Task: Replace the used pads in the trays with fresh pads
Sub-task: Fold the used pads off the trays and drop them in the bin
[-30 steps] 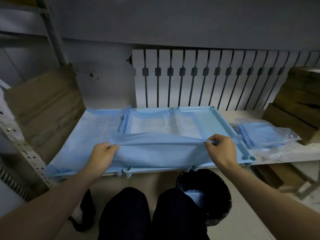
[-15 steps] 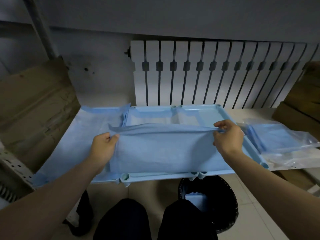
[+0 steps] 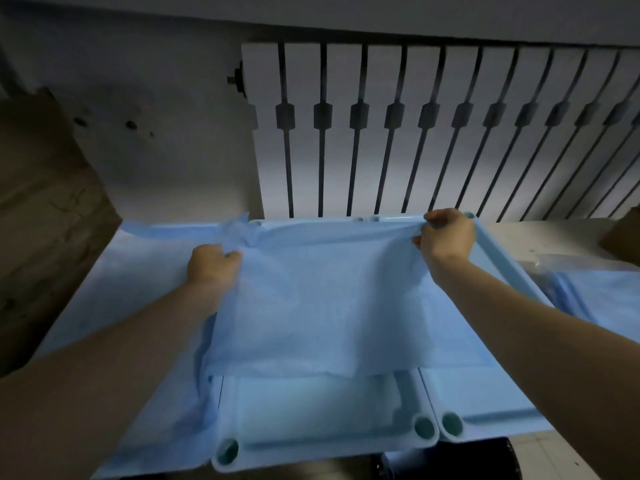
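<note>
1. Pale wall and a white ribbed radiator (image 3: 433, 133) stand behind a white shelf (image 3: 554, 233). A brown cardboard box (image 3: 45, 220) stands at the left, and a black bin (image 3: 450, 460) sits below the near edge.
2. Two light-blue trays (image 3: 322, 445) lie side by side on the shelf, touching. A spread blue sheet (image 3: 131, 278) lies left of them, and a clear packet of blue pads (image 3: 602, 289) lies to the right.
3. A blue pad (image 3: 329, 306) lies stretched over both trays, its near edge short of their near rims.
4. The left hand (image 3: 211, 265) grips the pad's far left corner with curled fingers. The right hand (image 3: 446, 237) pinches its far right corner at the trays' far rim.
</note>
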Available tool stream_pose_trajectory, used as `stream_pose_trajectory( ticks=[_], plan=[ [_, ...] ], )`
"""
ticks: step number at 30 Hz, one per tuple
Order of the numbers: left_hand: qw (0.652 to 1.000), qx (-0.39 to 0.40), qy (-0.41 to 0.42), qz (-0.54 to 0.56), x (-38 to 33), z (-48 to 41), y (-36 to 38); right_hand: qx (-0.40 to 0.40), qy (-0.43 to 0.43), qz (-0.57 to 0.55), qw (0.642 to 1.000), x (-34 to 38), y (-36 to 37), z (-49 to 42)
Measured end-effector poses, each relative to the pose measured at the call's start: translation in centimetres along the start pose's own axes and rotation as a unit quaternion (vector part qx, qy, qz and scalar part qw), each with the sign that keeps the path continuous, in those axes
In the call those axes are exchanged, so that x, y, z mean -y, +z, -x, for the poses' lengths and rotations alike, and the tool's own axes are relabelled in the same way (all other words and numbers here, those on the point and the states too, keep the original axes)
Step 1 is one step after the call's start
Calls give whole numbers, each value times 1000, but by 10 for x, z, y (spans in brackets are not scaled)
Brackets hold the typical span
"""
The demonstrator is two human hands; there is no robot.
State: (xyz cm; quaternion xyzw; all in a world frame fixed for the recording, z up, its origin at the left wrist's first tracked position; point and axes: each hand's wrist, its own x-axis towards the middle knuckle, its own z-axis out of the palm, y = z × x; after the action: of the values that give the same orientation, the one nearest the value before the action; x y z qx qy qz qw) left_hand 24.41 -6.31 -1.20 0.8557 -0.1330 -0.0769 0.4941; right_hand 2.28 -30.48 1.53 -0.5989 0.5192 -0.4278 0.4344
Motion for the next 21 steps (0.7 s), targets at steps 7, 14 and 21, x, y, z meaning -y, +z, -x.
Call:
stream_pose_trajectory(
  ticks=[7,14,21],
  plan=[
    [998,29,12,-63,18,-3,19,1,44,50,998,-42,13,-9],
    [997,-14,61,-37,-13,-20,22,-72,-34,22,997,-22,27,-43],
    [993,-2,25,-114,-17,-25,29,194,-17,67,979,-20,22,-34]
  ],
)
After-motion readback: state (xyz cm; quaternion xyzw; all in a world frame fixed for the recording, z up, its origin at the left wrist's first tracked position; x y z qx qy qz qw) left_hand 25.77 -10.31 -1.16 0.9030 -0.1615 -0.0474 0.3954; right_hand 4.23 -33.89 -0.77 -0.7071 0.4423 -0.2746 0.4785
